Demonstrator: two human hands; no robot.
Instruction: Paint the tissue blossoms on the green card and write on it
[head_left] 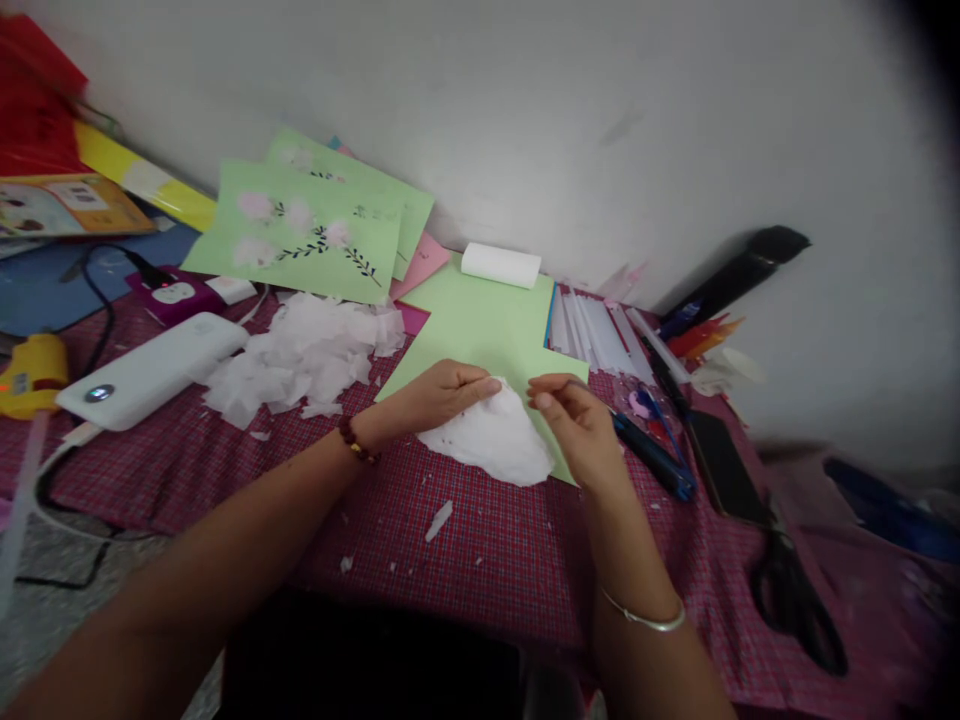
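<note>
My left hand pinches the top of a white sheet of thin, tissue-like paper between thumb and fingers. The sheet is fanned out, with a ragged lower edge. Just right of it, my right hand has its fingers bent and the fingertips drawn together near the thumb. Whatever lies between those fingertips is too small to make out. Beneath both hands and the white paper lie light green sheets. A pile of torn white paper pieces sits to the left.
Green cards with blossom pictures lean at the back wall beside a white paper roll. A white power bank and yellow glue gun lie left. Right are glue sticks, a phone and black-handled scissors. Scraps dot the checked cloth.
</note>
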